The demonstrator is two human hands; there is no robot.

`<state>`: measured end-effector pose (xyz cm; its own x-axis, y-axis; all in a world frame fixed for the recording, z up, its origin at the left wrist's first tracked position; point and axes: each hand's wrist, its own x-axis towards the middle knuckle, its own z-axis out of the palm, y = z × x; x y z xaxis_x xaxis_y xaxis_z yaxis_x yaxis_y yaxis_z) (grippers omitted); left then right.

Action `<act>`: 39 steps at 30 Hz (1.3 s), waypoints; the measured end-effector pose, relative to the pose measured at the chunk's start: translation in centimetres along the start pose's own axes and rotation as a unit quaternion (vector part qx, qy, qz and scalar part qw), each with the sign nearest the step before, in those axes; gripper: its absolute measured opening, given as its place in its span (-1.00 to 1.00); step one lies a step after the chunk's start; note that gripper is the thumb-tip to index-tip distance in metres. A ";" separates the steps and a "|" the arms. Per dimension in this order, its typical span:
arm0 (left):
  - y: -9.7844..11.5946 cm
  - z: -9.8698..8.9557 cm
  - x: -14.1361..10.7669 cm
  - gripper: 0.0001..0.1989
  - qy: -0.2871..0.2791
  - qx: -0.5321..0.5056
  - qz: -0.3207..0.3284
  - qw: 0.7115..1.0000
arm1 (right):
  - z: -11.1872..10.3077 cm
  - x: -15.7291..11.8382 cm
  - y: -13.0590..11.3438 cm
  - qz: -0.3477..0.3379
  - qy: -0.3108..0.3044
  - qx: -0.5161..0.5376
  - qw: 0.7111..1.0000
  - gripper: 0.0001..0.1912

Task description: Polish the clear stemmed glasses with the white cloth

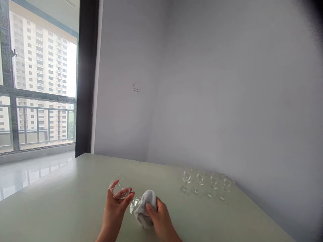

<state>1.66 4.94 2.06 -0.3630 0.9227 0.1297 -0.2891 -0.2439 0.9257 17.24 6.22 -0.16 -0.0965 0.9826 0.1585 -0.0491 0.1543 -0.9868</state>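
A clear stemmed wine glass [118,189] is tilted above the table, its bowl to the upper left and its foot toward the lower right. My left hand [116,205] is closed around the bowl, with thumb and fingertips near the stem. In my right hand [161,216] a light grey cloth [148,201] is bunched between thumb and fingers. The cloth meets the edge of the glass's foot and covers part of it, so I cannot see whether fingers grip the foot beneath.
Several more clear wine glasses [214,181] stand upright in a row toward the table's right back, near the wall. The pale green table [83,188] reaches to the grey wall [214,84]. A large window [42,84] is at the left.
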 end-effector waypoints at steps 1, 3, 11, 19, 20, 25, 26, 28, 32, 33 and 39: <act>-0.1 0.4 -0.6 -0.20 -0.007 -0.002 0.016 1.000 | 0.7 -0.3 0.5 0.026 -0.013 0.037 0.999 -0.66; -0.4 1.1 -1.9 -0.25 -0.016 0.022 0.036 0.999 | 1.7 -0.7 1.2 0.072 -0.023 0.109 0.991 -0.55; -1.6 1.9 -3.3 -0.78 -0.051 0.192 0.037 0.979 | 1.6 -0.5 2.1 0.102 0.066 0.184 0.975 -0.70; -0.2 1.3 -2.5 -0.89 -0.188 0.225 0.131 0.947 | 0.1 0.1 0.7 0.144 0.021 0.113 0.983 -0.87; -0.2 1.5 -2.9 -0.89 -0.223 0.213 0.117 0.944 | -0.2 0.2 0.5 0.153 0.010 0.101 0.983 -0.88; -0.7 2.7 -5.1 -0.79 -0.331 -0.019 -0.047 0.942 | -1.6 0.8 0.1 0.152 -0.024 0.054 0.987 -0.93; -0.7 2.7 -5.1 -0.74 -0.323 -0.071 -0.076 0.941 | -1.9 1.0 0.0 0.145 -0.021 0.058 0.988 -0.95; -0.4 2.5 -4.3 -0.72 -0.279 -0.149 -0.118 0.941 | -2.2 1.4 -0.1 0.127 -0.014 0.081 0.989 -0.91; 0.1 1.1 -1.8 -0.83 -0.151 -0.249 -0.196 0.936 | -2.6 1.2 -2.2 0.066 -0.024 0.142 0.987 -0.72; 0.1 0.9 -1.4 -0.86 -0.131 -0.259 -0.207 0.934 | -2.6 0.9 -3.1 0.043 -0.036 0.144 0.988 -0.71; -1.2 0.5 -1.5 -0.89 -0.166 -0.223 -0.230 0.933 | -1.6 -2.2 -8.3 -0.245 -0.205 -0.244 0.916 -0.64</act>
<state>2.96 3.96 0.95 0.1626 0.9839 -0.0740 -0.7127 0.1690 0.6809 19.46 2.94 7.64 -0.5517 0.6773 0.4867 0.2536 0.6922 -0.6757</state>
